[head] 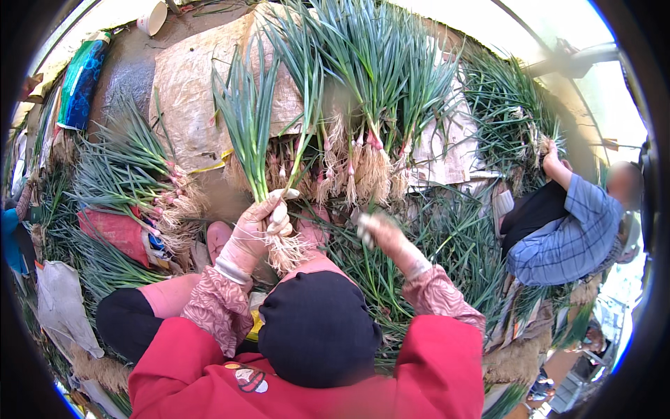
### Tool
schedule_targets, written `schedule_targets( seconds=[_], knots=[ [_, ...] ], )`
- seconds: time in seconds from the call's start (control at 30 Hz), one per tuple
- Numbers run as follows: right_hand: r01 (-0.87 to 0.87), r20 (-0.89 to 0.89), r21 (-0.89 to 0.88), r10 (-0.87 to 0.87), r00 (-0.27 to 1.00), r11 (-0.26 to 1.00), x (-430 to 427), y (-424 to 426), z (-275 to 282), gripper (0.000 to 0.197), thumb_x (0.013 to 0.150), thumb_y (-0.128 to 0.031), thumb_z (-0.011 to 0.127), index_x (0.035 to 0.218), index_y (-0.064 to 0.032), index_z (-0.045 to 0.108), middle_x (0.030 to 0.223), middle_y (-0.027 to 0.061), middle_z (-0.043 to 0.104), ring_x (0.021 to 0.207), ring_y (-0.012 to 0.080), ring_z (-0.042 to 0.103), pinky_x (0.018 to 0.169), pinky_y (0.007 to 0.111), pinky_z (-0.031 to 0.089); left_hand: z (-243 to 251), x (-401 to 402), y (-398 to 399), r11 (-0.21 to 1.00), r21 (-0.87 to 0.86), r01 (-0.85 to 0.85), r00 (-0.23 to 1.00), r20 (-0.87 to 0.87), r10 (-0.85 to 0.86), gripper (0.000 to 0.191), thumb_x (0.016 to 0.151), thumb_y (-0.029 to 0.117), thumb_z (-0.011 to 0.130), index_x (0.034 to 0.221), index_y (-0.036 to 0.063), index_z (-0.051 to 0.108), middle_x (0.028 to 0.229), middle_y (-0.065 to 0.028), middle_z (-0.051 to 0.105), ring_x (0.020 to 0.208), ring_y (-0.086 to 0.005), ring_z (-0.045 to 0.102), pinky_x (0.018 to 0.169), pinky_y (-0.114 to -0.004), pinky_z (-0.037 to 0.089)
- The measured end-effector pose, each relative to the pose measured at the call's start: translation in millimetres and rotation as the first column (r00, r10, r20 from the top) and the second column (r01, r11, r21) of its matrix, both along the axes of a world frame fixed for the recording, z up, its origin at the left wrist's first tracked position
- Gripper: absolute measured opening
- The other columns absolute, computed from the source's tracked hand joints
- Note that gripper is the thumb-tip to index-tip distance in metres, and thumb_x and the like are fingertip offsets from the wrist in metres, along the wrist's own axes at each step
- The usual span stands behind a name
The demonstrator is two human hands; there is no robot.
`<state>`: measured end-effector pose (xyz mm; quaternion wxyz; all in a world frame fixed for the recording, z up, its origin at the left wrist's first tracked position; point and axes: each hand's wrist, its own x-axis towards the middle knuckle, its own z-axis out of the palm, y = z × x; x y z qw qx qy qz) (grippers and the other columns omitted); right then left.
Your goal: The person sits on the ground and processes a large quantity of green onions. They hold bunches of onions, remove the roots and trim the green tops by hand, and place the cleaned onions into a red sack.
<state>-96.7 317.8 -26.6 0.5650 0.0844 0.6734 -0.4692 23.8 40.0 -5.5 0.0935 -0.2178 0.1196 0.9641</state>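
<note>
My left hand (261, 222) grips a small bunch of green garlic plants (254, 152). Their long leaves point away from me, and pale roots (285, 251) hang out below the fist. White wrapping covers several fingers. To the right, my right hand (384, 233), blurred and with pale coverings on the fingertips, hovers over loose green leaves (434, 241); whether it holds anything small is not visible. Beyond both hands lies a row of green garlic (377, 78), its pinkish bulbs and bushy roots (371, 167) turned towards me.
A woven sack sheet (193, 94) lies under part of the row. At left, another garlic pile (141, 183) rests partly on a red sack (112, 233). A seated person in a checked shirt (565, 235) handles plants (523, 115) at right. A tub (153, 20) stands far left.
</note>
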Motion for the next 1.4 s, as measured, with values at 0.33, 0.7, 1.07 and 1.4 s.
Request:
schedule_targets(
  seconds=[0.33,0.7,1.07,1.4],
  knots=[
    [0.087,-0.834,0.485,0.431,0.346,0.87,-88,-34,13,0.031,0.086,-0.042,0.063,0.095,-0.0124,0.066,0.08,0.0095,0.068,0.072,0.0292,0.066,0.067,0.04,0.052,26,-19,-1,0.998,-0.07,0.011,0.982,-0.188,-0.024,0.029,0.094,0.02,0.056,0.117,0.0026,0.054,0.069,-0.0001,0.045,0.065,-0.0133,0.044,0.064,-0.029,0.039],
    [-0.401,-0.677,0.224,0.437,0.592,0.888,5,-88,38,0.036,0.079,-0.043,0.068,0.089,-0.0081,0.064,0.08,0.012,0.066,0.076,0.03,0.066,0.07,0.04,0.052,-25,-36,30,0.868,-0.442,0.229,0.934,0.351,-0.068,0.021,0.091,0.016,0.062,0.104,-0.0004,0.063,0.076,-0.0093,0.067,0.049,-0.0159,0.057,0.04,-0.027,0.044],
    [0.587,0.133,-0.545,-0.63,0.765,0.598,1,-112,-13,0.01,0.096,-0.013,0.052,0.105,-0.0084,0.05,0.082,0.0029,0.06,0.061,0.0088,0.054,0.052,0.021,0.044,-26,-18,20,0.859,-0.494,0.13,0.912,0.4,0.092,0.013,0.085,0.012,0.069,0.089,-0.0007,0.066,0.064,-0.0079,0.062,0.049,-0.0152,0.057,0.042,-0.027,0.045],
    [0.684,0.453,-0.547,-0.516,0.727,0.483,23,-92,-15,0.016,0.094,-0.019,0.058,0.102,-0.0045,0.058,0.077,-0.0013,0.053,0.064,0.01,0.049,0.059,0.028,0.047,7,-21,16,0.808,-0.551,0.206,0.971,0.214,-0.102,0.018,0.089,0.014,0.065,0.095,-0.0024,0.066,0.073,-0.0091,0.068,0.054,-0.0133,0.06,0.046,-0.024,0.047]
  ],
)
